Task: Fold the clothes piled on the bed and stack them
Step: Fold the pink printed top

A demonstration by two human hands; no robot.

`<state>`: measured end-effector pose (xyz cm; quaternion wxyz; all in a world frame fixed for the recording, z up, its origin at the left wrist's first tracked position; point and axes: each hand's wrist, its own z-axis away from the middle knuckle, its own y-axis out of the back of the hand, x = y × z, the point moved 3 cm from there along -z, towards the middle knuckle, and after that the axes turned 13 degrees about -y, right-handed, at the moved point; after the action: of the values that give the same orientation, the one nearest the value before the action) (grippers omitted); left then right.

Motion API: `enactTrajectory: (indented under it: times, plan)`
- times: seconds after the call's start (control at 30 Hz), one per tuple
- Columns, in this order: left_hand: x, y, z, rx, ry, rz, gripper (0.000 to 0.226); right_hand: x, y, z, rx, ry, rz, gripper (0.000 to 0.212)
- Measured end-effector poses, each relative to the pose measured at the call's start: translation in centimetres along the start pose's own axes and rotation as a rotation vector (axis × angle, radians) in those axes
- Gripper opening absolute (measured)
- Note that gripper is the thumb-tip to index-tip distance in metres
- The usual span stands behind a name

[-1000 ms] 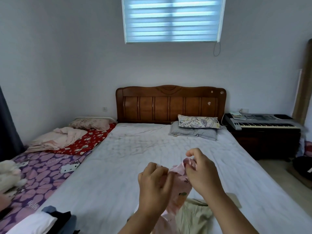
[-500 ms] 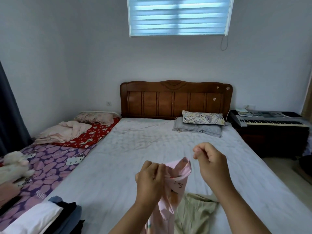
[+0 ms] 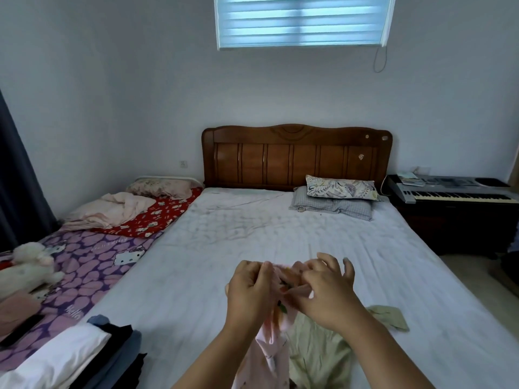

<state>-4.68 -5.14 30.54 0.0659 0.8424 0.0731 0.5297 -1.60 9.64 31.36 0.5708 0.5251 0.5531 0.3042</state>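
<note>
Head view shows the left hand [image 3: 250, 290] pinching the pink garment [image 3: 273, 352] above the bed [image 3: 196, 276], right hand [image 3: 323, 293] spread against it; a loose pinch could drop it, bunching the fold.

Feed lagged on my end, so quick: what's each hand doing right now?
Left hand: closed, gripping the pink printed garment at its top edge.
Right hand: thumb and forefinger on the same garment's top, other fingers spread; a firm pinch cannot be told.
</note>
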Motion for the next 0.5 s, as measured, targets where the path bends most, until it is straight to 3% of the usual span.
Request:
enactTrajectory:
  times: [0.03, 0.1, 0.23, 0.27, 0.37, 0.5]
  plan:
    - [-0.3, 0.1, 0.0, 0.003, 0.001, -0.017, 0.033, 0.0, 0.0, 0.0, -0.001, -0.025, 0.01, 0.015]
    - [-0.9, 0.3, 0.1, 0.016, 0.004, -0.062, 0.033, 0.0, 0.2, -0.1, 0.013, -0.052, -0.091, 0.024]
    - [-1.7, 0.4, 0.3, 0.023, 0.009, -0.105, 0.03, -0.4, 0.7, 0.4, -0.24, -0.142, -0.861, 0.054]
    - [-1.7, 0.3, 0.3, 0.019, 0.01, -0.101, 0.03, -0.3, 0.7, 0.4, -0.247, -0.18, -0.96, 0.05]
    - [-2.1, 0.4, 0.2, 0.022, 0.043, -0.109, 0.03, -0.1, 0.8, 0.4, -0.172, -0.272, -1.074, 0.023]
    - [-2.7, 1.2, 0.0, -0.031, 0.09, -0.176, 0.032, 1.0, 1.5, 0.2, -0.011, -0.315, -1.035, 0.032]
